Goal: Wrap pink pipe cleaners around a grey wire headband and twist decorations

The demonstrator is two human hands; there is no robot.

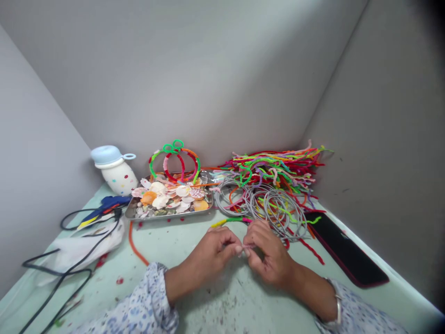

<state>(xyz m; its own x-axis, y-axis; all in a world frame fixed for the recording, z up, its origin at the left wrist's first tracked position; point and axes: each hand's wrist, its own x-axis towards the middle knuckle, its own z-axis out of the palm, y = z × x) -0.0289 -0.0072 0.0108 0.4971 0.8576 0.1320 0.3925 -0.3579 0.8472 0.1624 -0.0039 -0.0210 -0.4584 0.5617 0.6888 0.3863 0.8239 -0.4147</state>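
My left hand [219,250] and my right hand [269,250] meet fingertip to fingertip above the front of the table. Both are closed in a pinch on a short pale pink pipe cleaner [245,247], mostly covered by the fingers. Just behind them shows a curved ring [229,220] wrapped in yellow, green and pink pipe cleaner; my right hand hides part of it. Whether the pink piece is joined to this ring I cannot tell. Several grey wire rings [255,204] lie in a tangle past my right hand.
A metal tray [167,216] of shells stands behind, with finished-looking wrapped hoops [182,162] on it. A pipe cleaner heap [278,167] lies back right. A black flat case [347,250] is at right; a white bottle [120,176], blue-handled tool [111,203], plastic bag [86,246] and black cable [66,273] at left.
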